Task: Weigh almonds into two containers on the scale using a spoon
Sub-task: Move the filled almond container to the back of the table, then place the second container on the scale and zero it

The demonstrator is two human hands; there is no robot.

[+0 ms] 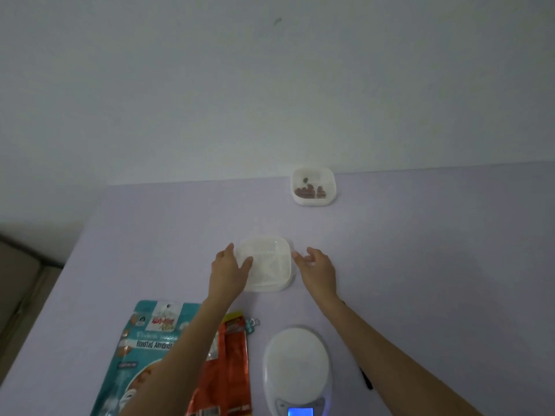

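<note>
Lilac tabletop against wall. Teal almond bag front left, orange packet beside it. White scale front centre, display lit blue. Container mid-tabletop, beyond scale. Left hand: fingers clamped on its left edge, thumb on top. Right hand: fingers curled on right rim. Second container at far edge holds almonds.
</note>
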